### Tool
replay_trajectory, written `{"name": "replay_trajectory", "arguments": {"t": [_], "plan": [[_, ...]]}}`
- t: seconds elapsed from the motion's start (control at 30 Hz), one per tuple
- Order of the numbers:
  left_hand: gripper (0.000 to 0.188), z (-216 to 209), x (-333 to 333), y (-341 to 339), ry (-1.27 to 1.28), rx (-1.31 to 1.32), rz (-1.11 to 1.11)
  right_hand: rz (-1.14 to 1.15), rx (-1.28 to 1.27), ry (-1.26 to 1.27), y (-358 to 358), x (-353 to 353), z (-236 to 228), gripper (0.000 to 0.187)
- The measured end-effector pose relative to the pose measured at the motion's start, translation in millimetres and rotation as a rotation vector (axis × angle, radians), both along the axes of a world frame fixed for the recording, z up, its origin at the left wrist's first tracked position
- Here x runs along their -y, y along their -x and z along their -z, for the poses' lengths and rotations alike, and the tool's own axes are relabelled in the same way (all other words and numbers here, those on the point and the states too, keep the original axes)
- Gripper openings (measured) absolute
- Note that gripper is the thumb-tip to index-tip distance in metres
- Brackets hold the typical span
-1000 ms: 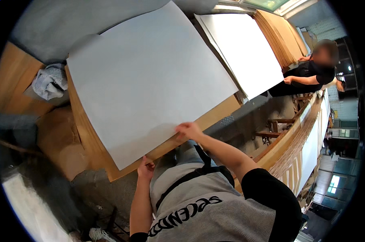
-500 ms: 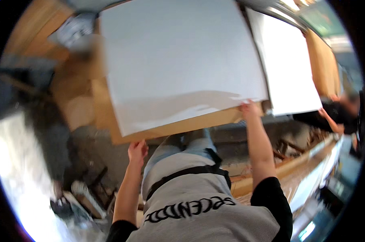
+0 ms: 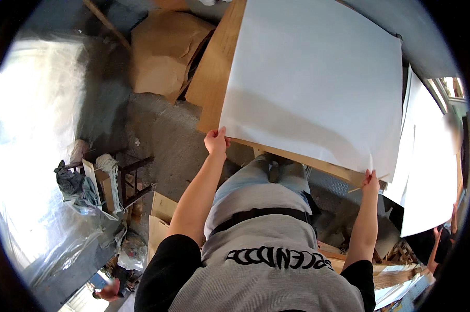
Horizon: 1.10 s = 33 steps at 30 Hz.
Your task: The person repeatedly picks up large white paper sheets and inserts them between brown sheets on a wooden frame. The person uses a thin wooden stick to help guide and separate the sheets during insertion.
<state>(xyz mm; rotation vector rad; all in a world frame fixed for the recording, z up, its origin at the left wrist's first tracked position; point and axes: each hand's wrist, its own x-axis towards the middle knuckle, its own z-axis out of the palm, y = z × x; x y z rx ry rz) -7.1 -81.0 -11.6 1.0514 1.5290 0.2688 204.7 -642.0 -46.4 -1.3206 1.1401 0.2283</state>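
Observation:
A large white sheet [image 3: 318, 88] lies over a tan wooden board [image 3: 214, 91], which shows along its left and near edges. My left hand [image 3: 217, 143] is closed on the sheet's near left corner, thumb on top. Near the right corner, my right hand [image 3: 370, 180] pinches the near edge, where the sheet bends up slightly. A thin pale stick [image 3: 355, 190] pokes out beside the right fingers; whether they hold it I cannot tell.
Another white sheet [image 3: 427, 166] hangs at the right, with another person's hand [image 3: 437, 234] below it. Brown paper [image 3: 164, 49] lies at the far left. A dark stool frame [image 3: 136, 179] and cloths [image 3: 79, 184] stand at the left. A person [image 3: 110, 291] shows at the lower left.
My left hand has gone from beside the board's near edge to the sheet's corner and closed on it. My right hand still holds the near edge. The view has swung left.

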Motion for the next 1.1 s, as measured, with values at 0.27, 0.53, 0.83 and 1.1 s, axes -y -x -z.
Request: {"name": "replay_trajectory", "arguments": {"t": [0.27, 0.53, 0.83, 1.1], "plan": [[0.026, 25, -7, 24, 0.3, 0.178, -0.291, -0.03, 0.01, 0.071, 45, 7, -1, 0.023], [0.019, 23, -13, 20, 0.36, 0.319, -0.236, -0.035, 0.005, 0.109, 53, -5, -11, 0.021], [0.021, 26, -17, 21, 0.391, 0.312, -0.257, -0.017, -0.046, 0.106, 71, 12, 9, 0.022], [0.019, 33, -26, 29, 0.368, 0.308, -0.189, 0.085, -0.096, 0.16, 75, -40, -18, 0.017]]}}
